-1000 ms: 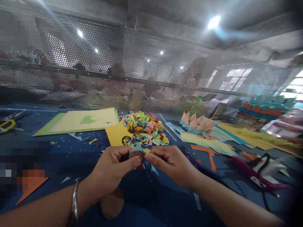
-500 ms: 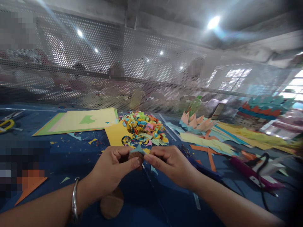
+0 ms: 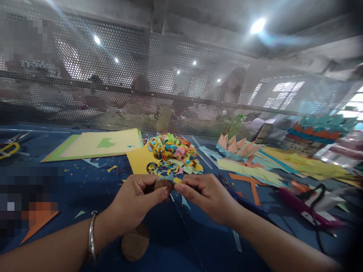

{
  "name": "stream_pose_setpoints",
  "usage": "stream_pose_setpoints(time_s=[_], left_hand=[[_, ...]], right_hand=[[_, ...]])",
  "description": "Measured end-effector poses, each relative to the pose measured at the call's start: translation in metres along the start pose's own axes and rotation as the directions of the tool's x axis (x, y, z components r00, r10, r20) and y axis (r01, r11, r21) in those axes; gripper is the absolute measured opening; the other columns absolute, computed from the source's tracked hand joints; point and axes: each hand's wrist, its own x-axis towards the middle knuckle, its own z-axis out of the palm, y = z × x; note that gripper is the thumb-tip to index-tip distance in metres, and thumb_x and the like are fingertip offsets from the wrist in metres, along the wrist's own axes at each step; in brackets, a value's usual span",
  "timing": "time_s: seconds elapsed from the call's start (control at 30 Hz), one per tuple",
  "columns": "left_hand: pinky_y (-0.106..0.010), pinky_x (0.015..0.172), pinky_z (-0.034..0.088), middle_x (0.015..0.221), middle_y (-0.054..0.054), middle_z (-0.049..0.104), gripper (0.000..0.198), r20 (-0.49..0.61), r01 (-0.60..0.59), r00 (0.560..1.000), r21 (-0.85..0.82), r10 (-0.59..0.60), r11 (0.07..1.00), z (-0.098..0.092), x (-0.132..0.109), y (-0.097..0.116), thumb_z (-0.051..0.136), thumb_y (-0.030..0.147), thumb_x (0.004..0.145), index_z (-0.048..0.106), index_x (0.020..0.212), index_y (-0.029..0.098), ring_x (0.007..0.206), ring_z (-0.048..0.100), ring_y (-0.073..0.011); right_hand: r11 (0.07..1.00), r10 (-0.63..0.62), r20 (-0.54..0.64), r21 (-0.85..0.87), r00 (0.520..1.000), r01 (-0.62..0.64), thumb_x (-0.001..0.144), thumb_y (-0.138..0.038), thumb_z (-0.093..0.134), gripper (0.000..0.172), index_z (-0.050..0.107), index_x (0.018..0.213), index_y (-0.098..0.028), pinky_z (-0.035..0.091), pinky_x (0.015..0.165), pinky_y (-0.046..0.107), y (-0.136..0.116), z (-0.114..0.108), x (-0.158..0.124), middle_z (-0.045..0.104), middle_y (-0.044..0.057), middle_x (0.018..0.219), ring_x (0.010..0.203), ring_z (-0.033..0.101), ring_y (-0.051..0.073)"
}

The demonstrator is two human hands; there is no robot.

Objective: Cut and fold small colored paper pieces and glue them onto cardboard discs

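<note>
Between the thumb and fingers of my left hand [image 3: 138, 200] is a small brown disc [image 3: 162, 184], perhaps cardboard, with a light-blue paper piece [image 3: 169, 177] at its top edge. My right hand [image 3: 201, 196] is pinched closed at the disc's right side; its thumb and finger meet near the blue paper, and what lies in the pinch is too small to make out. Another brown disc [image 3: 135, 243] lies flat on the blue table below my left wrist. A light-blue scrap [image 3: 185, 203] rests under my right hand.
A heap of colourful paper bits [image 3: 176, 153] lies behind my hands, beside stacked paper sheets [image 3: 104, 145]. Yellow-handled scissors [image 3: 10, 149] are at far left. On the right are paper strips [image 3: 252, 170], a peach zigzag paper piece [image 3: 235, 145] and a purple tool with a cord [image 3: 306, 211].
The brown disc and its blue paper have turned slightly in my left hand. My right fingertips have shifted a little at its edge. The view has moved slightly.
</note>
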Motion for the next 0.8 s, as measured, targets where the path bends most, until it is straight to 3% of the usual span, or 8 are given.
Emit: stream_pose_setpoints(time_s=[0.53, 0.8], left_hand=[[-0.028, 0.058, 0.026, 0.060, 0.005, 0.034, 0.032, -0.009, -0.047, 0.999, 0.059, 0.047, 0.997, -0.0012, 0.0011, -0.0020, 0.059, 0.034, 0.079, 0.042, 0.057, 0.018, 0.059, 0.031, -0.0118], [-0.027, 0.057, 0.025, 0.059, 0.005, 0.033, 0.032, -0.008, -0.005, 1.000, 0.077, 0.005, 0.997, 0.0008, 0.0011, 0.0032, 0.059, 0.035, 0.077, 0.042, 0.056, 0.018, 0.059, 0.029, -0.0114]], right_hand=[[1.000, -0.013, -0.015, -0.008, 1.000, 0.013, 0.092, -0.043, 0.043, 0.042, 0.035, 0.058, -0.020, 0.026, 0.048, 0.024, 0.0005, 0.0003, 0.0011, 0.030, -0.006, 0.056, 0.051, 0.030, 0.009], [0.999, -0.009, -0.010, -0.039, 1.000, 0.008, 0.091, -0.043, 0.044, 0.040, 0.039, 0.059, -0.019, 0.027, 0.048, 0.023, 0.0006, -0.0007, -0.0001, 0.032, -0.005, 0.056, 0.051, 0.031, 0.008]])
